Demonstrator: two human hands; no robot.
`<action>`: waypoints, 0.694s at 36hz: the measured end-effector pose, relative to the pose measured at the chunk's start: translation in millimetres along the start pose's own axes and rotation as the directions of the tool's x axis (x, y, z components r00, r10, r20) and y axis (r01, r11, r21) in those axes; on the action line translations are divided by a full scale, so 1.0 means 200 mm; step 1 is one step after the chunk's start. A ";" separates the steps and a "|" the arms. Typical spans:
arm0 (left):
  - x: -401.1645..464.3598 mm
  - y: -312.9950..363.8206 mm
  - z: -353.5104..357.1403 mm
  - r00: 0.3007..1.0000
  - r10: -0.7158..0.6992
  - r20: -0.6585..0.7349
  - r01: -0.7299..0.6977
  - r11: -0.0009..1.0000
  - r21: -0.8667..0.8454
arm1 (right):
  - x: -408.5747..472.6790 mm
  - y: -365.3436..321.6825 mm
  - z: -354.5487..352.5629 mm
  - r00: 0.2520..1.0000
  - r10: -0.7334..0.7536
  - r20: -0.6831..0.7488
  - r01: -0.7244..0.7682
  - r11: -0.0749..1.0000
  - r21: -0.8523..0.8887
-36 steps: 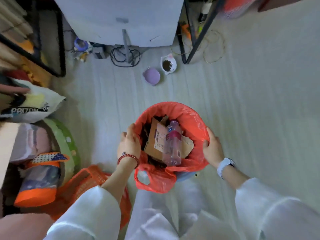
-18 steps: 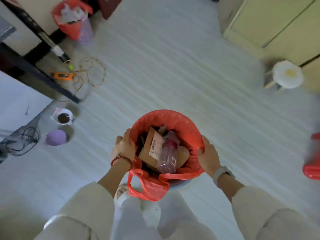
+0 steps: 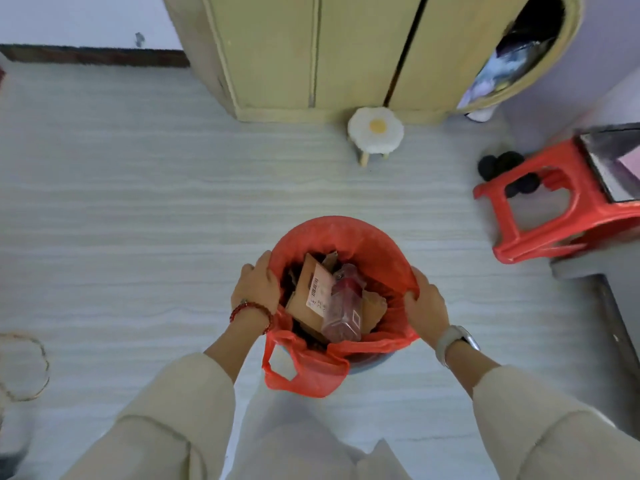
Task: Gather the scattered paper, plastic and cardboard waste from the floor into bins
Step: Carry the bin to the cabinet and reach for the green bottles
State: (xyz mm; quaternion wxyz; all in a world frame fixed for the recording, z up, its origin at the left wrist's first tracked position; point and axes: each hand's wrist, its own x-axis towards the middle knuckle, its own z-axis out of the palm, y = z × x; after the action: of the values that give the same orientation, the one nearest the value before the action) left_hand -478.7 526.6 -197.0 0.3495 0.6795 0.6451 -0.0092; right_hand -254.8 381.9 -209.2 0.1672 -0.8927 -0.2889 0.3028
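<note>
I carry a round bin lined with a red plastic bag (image 3: 363,244) in front of me, above the pale floor. My left hand (image 3: 256,285) grips the bin's left rim, fingers curled over the bag. My right hand (image 3: 427,306) grips the right rim the same way. Inside the bin lie a brown cardboard piece with a white label (image 3: 308,292) and a clear plastic bottle (image 3: 343,313). One bag handle (image 3: 294,368) hangs loose over the near side.
A yellow wardrobe (image 3: 311,53) stands ahead, with a small white flower-shaped stool (image 3: 375,129) at its foot. A red plastic stool (image 3: 554,209) stands at the right, dark round things behind it. A loop of wire (image 3: 31,365) lies on the floor at the left.
I have turned to the right with the bin held in both hands; the desk, bowls and cables have left the view, and the wardrobe and red stool now lie ahead.
</note>
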 end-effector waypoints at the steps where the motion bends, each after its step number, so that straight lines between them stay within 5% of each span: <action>1: 0.08 0.09 0.00 1.000 0.026 0.017 -0.026 1.000 0.010 | 0.08 -0.01 -0.04 1.000 0.024 -0.014 -0.024 1.000 0.010; 15: 1.07 1.37 0.14 0.937 0.290 0.193 -0.325 0.929 0.179 | 1.04 -0.03 -0.67 0.937 0.314 -0.153 -0.273 0.932 0.240; 25: 1.60 2.34 0.54 0.935 0.274 0.224 -0.315 0.933 0.176 | 1.98 0.19 -1.22 0.913 0.379 -0.153 -0.332 0.906 0.264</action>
State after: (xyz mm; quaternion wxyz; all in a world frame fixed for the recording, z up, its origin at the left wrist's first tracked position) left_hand 36.4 788.5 -210.2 0.3354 0.7974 0.4933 -0.0911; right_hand 173.6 566.2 -218.1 0.2402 -0.9306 -0.0650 0.2685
